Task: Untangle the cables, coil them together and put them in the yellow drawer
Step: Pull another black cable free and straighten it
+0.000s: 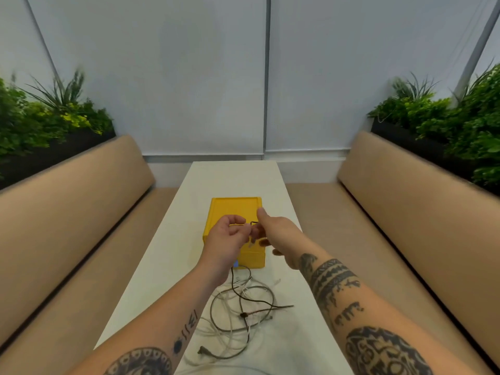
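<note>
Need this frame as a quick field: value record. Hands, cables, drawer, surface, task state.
left hand: raised above the table, fingers pinching a thin dark cable
right hand: raised, fingers on the same dark cable, thumb up
cables: tangled pile of white, grey and dark cords on the table, near edge
yellow drawer: box behind the hands, appears closed
table: long, white, between two tan benches
task state: untangling under way; nothing coiled or stowed
</note>
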